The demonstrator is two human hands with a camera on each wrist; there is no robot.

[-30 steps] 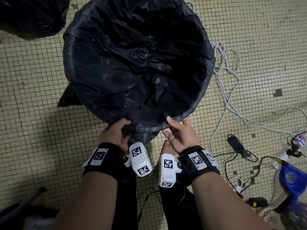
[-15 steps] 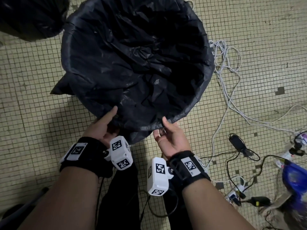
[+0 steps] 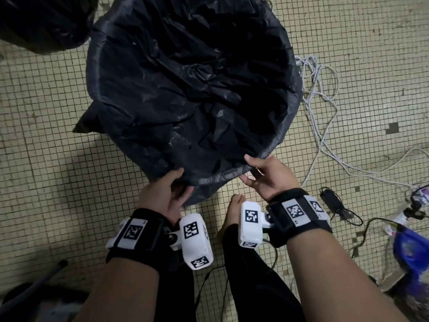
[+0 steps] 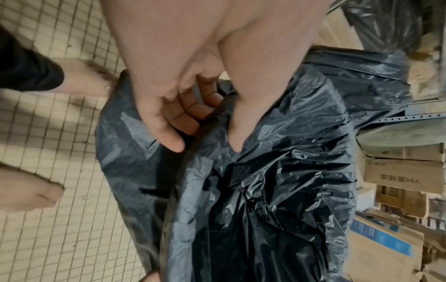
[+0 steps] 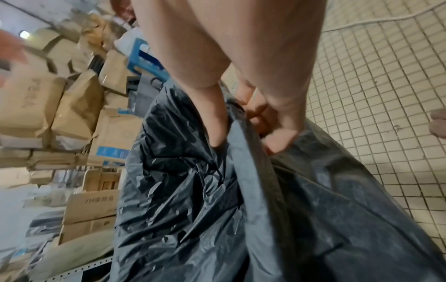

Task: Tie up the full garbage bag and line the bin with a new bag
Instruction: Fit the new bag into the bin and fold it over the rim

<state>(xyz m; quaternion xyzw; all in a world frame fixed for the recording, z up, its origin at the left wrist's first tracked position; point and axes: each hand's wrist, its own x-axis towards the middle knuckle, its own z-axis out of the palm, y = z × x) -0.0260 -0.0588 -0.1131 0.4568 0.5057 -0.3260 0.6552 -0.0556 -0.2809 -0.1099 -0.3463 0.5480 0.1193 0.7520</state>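
Note:
A black garbage bag [image 3: 190, 89] is spread open over the bin, which it hides completely. Its mouth is wide and its inside crumpled. My left hand [image 3: 178, 182] grips the near rim, thumb inside and fingers outside the fold, as the left wrist view shows [image 4: 205, 141]. My right hand [image 3: 249, 168] pinches the same rim further right, thumb inside the bag and fingers curled under the fold [image 5: 246, 141]. A loose corner of the bag sticks out at the left. A second, full black bag [image 3: 41, 22] sits on the floor at the top left.
The floor is small beige tiles. White cables [image 3: 325, 94] loop right of the bin, with a black adapter [image 3: 332, 201] and a blue object [image 3: 413, 247] beyond. My bare foot [image 3: 234, 212] stands by the bin. Stacked cardboard boxes [image 4: 405, 173] [image 5: 31, 103] lie behind it.
Both hands have spread apart along the near rim. The right hand moved right and up. The left hand, lying flatter against the bag half a second ago, now closes on the fold.

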